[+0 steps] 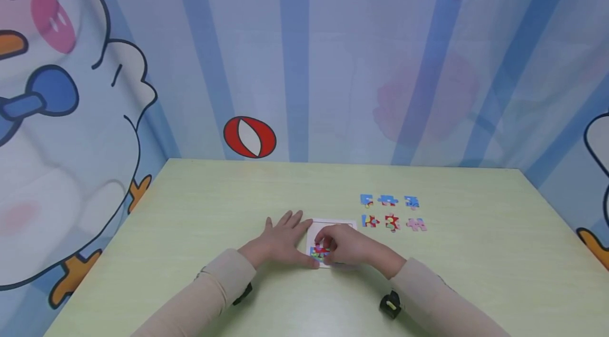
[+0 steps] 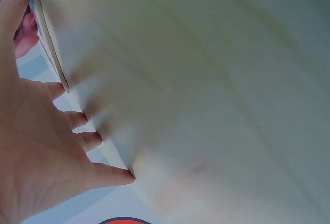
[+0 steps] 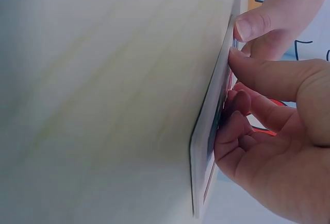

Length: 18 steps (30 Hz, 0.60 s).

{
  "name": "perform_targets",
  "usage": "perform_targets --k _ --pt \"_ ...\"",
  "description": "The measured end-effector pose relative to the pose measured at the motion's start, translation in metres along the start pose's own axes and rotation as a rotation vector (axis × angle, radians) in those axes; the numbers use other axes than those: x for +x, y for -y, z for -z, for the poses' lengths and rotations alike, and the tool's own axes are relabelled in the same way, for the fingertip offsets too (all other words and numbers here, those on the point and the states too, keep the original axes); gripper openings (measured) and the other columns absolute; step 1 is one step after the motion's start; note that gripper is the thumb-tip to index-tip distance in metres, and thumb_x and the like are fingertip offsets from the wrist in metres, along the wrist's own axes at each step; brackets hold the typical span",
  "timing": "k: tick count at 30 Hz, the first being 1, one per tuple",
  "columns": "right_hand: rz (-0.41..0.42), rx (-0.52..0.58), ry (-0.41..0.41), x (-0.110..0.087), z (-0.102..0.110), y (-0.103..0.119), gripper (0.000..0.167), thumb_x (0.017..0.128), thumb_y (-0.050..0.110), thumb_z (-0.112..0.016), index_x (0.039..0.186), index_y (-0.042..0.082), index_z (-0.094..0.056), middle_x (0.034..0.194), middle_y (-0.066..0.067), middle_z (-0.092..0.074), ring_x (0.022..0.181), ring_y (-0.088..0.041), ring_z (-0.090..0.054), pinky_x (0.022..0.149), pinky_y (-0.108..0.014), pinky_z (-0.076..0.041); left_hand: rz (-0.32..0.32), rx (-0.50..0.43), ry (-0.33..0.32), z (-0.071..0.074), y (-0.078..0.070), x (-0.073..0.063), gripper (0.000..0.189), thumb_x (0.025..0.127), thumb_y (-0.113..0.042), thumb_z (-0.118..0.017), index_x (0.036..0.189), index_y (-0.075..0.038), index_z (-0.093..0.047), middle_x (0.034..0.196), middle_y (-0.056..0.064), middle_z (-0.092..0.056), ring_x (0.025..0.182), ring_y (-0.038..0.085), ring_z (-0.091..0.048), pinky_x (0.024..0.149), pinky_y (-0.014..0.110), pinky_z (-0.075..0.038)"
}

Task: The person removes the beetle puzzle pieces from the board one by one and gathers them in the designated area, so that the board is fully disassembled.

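A white-framed jigsaw board (image 1: 333,220) lies on the table, with joined, colourful pieces (image 1: 317,253) in its lower left part. My left hand (image 1: 285,242) is spread flat on its left side. In the left wrist view, the left thumb and index finger touch the edge of the board (image 2: 49,41), while the other fingertips rest on the table. My right hand (image 1: 349,244) reaches over the board with curled fingers, its thumb and index finger around a puzzle piece at the joined pieces. The right fingers (image 3: 234,136) hide most of that piece in the right wrist view.
To the right of the board, several loose puzzle pieces lie in two rows, among them a blue piece (image 1: 387,200), a red piece (image 1: 392,222) and a pink piece (image 1: 416,224). A striped curtain (image 1: 333,62) hangs behind the pale table (image 1: 214,194).
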State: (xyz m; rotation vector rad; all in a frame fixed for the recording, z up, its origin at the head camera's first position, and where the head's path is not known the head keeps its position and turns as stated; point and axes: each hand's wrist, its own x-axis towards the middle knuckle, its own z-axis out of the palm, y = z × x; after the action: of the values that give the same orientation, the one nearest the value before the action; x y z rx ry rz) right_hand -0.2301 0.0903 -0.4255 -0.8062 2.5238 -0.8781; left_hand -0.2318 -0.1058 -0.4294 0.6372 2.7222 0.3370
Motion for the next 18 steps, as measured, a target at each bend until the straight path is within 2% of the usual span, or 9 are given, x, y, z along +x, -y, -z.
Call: perform_targets --k 18 --pt "-0.012 -0.035 0.019 -0.0009 0.0001 0.0047 0.032 0.079 -0.005 -0.071 0.110 0.000 -0.063 0.083 -0.001 -0.056 0.075 -0.015 -0.050 0.072 -0.030 -0.046 -0.006 -0.005 -0.004 -0.0018 0.0013 0.0007 0.099 0.076 -0.069 -0.064 0.153 -0.018 -0.028 0.161 0.011 -0.015 0.148 0.036 -0.010 0.108 0.071 -0.008"
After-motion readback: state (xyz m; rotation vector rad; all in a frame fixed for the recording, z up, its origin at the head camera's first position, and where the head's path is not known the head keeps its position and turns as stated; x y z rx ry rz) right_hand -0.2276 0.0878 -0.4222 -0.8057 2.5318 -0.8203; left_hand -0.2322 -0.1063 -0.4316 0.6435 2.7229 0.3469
